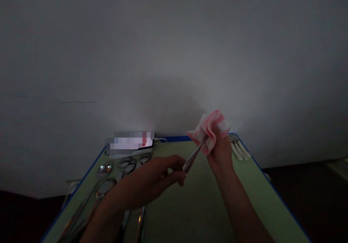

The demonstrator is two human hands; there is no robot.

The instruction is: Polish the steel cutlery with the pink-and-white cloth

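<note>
My left hand (168, 174) pinches the end of the handle of a metal utensil (193, 158), which slants up to the right above the table. A pink and white cloth (210, 129) is bunched around the utensil's far end, so I cannot tell what kind of utensil it is. My right hand (221, 150) is closed on the cloth from the right side. Several metal spoons (105, 168) lie on the left of the table, partly hidden behind my left forearm.
The green table (190, 206) has a blue edge and stands against a grey wall (174, 54). At its back left lies a device with a lit screen (136, 144) and a white cable (161, 140). White-handled cutlery (240, 150) lies at the back right, beyond my right hand.
</note>
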